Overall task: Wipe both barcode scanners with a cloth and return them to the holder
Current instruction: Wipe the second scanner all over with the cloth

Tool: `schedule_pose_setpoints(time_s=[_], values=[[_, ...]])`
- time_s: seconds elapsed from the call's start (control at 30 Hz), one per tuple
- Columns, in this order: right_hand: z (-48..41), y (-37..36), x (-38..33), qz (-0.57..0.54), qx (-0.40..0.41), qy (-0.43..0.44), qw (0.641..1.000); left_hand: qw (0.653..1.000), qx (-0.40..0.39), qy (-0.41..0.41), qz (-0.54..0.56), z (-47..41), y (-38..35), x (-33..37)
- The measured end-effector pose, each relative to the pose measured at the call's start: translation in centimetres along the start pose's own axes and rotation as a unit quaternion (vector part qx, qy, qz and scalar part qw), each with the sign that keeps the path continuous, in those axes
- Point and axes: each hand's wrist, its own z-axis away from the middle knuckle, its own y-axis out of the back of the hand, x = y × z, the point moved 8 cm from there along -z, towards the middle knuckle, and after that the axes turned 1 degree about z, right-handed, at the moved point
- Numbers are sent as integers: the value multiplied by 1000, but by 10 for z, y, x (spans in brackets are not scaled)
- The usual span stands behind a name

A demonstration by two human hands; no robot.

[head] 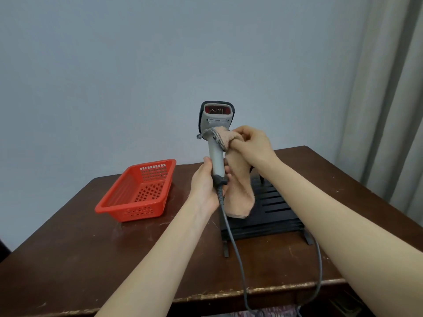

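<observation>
I hold a grey barcode scanner (pixel 216 124) upright above the table, its red window facing me. My left hand (pixel 206 186) grips the bottom of its handle, where the grey cable (pixel 231 236) leaves and runs down over the table's front edge. My right hand (pixel 250 140) holds a beige cloth (pixel 238 186) bunched against the scanner's neck; the rest of the cloth hangs down. Behind my hands stands the black slatted holder (pixel 267 216). A second cable (pixel 319 266) curves past my right forearm. The other scanner is out of sight.
An empty red plastic basket (pixel 137 193) sits on the left part of the dark wooden table (pixel 91 259). The table's worn front edge is close to me. A plain wall lies behind, and a pale curtain (pixel 389 99) hangs at the right.
</observation>
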Motion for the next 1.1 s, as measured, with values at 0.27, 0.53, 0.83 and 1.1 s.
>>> schedule_pose_setpoints(time_s=[0.27, 0.53, 0.83, 1.1], values=[[7, -13, -7, 11, -38, 28, 999, 993, -71, -44, -82, 6, -11, 8], [20, -24, -18, 96, -188, 35, 977, 994, -30, -23, -104, 10, 0, 11], [-4, -8, -20, 75, -20, 57, 995, 994, -60, -11, -86, 17, -14, 2], [27, -26, -12, 63, -232, 35, 970, 990, -26, -47, -129, 14, -2, 13]])
